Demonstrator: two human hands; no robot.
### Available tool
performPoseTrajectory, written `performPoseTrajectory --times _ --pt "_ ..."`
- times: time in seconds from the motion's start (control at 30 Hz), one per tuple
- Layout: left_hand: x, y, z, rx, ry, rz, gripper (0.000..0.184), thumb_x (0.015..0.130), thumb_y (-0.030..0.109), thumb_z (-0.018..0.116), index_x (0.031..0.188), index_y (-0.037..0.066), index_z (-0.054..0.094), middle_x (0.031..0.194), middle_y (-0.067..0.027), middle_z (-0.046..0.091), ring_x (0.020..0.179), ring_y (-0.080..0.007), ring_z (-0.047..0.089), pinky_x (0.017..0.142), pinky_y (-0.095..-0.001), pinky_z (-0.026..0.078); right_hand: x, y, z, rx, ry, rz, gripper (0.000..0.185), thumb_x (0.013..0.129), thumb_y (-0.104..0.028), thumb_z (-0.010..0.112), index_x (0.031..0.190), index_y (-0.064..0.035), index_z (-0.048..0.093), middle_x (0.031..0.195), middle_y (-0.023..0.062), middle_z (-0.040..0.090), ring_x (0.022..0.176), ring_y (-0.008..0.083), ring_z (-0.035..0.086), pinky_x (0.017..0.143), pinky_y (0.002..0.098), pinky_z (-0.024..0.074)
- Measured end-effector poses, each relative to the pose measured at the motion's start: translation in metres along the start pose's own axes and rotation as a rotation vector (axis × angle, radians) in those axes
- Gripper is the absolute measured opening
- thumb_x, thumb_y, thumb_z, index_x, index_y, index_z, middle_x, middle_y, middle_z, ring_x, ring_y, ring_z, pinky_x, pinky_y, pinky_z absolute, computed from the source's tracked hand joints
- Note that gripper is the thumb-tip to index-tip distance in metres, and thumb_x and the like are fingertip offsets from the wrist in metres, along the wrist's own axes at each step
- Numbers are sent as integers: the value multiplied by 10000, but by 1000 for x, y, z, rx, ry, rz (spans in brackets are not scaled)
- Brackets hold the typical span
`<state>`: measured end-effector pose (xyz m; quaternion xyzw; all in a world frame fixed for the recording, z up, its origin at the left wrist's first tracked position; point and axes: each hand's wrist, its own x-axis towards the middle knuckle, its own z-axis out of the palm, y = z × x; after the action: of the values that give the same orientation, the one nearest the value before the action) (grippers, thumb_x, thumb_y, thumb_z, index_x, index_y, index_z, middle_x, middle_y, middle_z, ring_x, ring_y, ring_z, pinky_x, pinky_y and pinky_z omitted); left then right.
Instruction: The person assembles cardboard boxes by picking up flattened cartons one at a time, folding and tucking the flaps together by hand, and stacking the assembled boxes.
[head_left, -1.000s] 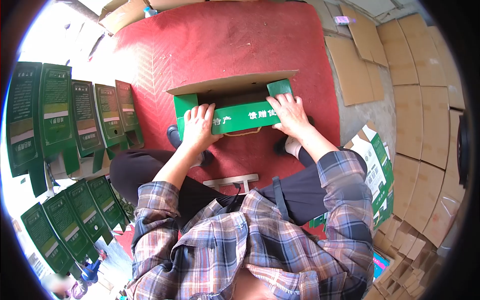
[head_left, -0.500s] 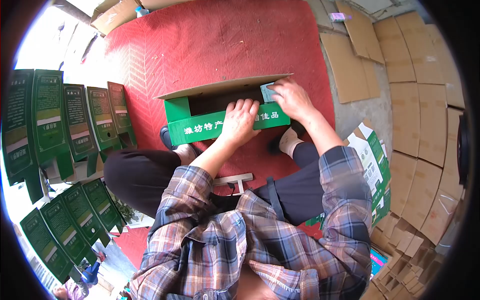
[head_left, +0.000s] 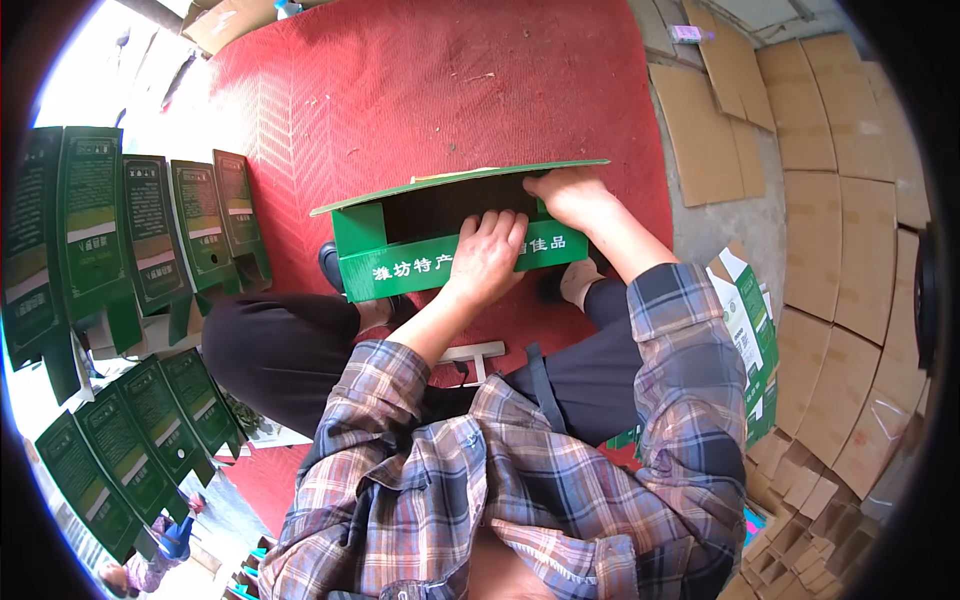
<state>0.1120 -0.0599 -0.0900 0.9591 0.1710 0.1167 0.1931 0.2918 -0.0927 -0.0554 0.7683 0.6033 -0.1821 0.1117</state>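
An elongated green cardboard box (head_left: 360, 278) with white lettering stands between my feet, its lid flap (head_left: 400, 196) raised along the far side and its dark inside showing. My left hand (head_left: 487, 258) is hooked over the near wall at the middle, fingers on the upper edge and thumb on the outer face, covering part of the lettering. At the right end, my right hand (head_left: 572, 196) is closed round the box's corner under the lid, with fingertips reaching inside. Some of its fingers are hidden.
Green printed cartons (head_left: 95, 230) stand in rows at the left. More green and white cartons (head_left: 748, 310) are by my right knee. Brown cardboard boxes (head_left: 812, 240) are stacked at the right, and flat cardboard (head_left: 700, 140) lies beside the red mat (head_left: 450, 90). Another person (head_left: 150, 570) shows at lower left.
My right hand has shifted inward at the box's right end, and the light blue piece beside it is out of sight. The lid has tilted, showing a green edge. My left hand stays on the near wall.
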Motion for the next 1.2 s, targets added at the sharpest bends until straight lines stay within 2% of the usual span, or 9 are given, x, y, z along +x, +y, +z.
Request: performPoseTrajectory --times 0.07,0.27,0.43,0.67,0.77,0.8,0.9,1.1,1.2 --pt "-3 1 -1 -3 -10 -1 643 622 279 758 1172 53 512 1101 -105 553 1025 -272 531 882 -411 406 -5 0 -3 94 29 82 259 888 -253 498 1034 -133 675 1032 136 671 1051 282 620 890 402 489" --pt "-8 1 0 34 -28 35 666 620 278 756 1191 49 501 1099 -100 547 1014 -256 529 879 -407 404 -11 12 -3 -10 94 -142 204 838 -247 526 958 -136 649 962 131 668 995 297 628 864 419 479" --pt "-9 2 0 54 -49 42 671 625 291 748 1195 42 498 1075 -90 540 1008 -247 521 877 -400 398 -12 15 -2 84 184 -194 146 779 -218 575 869 -134 654 914 131 645 905 307 623 739 400 488" --pt "5 -7 0 -10 -52 25 657 617 304 762 1167 35 526 1059 -101 552 1006 -262 528 869 -395 409 -14 14 -6 186 177 -169 216 793 -140 599 999 -136 663 907 143 655 907 310 628 748 409 501" --pt "16 -18 -7 -47 -61 35 703 591 321 790 1177 33 530 1046 -106 561 1007 -272 534 875 -400 416 -23 9 -4 261 94 -75 544 797 -214 669 1304 -136 485 1026 175 623 966 333 599 823 431 502" --pt "20 -22 -7 -37 -58 29 703 591 321 790 1177 33 530 1046 -106 561 1007 -272 534 875 -400 416 -28 5 -5 263 100 -86 544 797 -214 669 1304 -136 485 1026 175 623 966 333 599 823 431 502" --pt "26 -27 -7 -115 -94 15 762 580 314 820 1227 45 520 1073 -107 565 1034 -280 534 896 -400 418 -45 -8 -1 133 102 -76 813 579 -304 856 1278 -86 502 1137 106 538 1114 294 495 902 418 455" --pt "5 -38 -24 -84 90 165 687 634 276 799 1234 79 532 1103 -97 564 1058 -288 528 928 -421 392 -49 -22 25 -8 236 -13 863 565 -230 865 1307 -93 447 1182 82 496 1145 254 466 938 421 412" --pt "-32 -46 -59 -121 233 41 560 669 219 779 1177 99 577 1097 -93 558 1073 -287 502 936 -428 373 -49 -20 24 44 192 -11 877 558 -183 867 1311 -93 427 1236 103 472 1194 290 432 951 443 401"
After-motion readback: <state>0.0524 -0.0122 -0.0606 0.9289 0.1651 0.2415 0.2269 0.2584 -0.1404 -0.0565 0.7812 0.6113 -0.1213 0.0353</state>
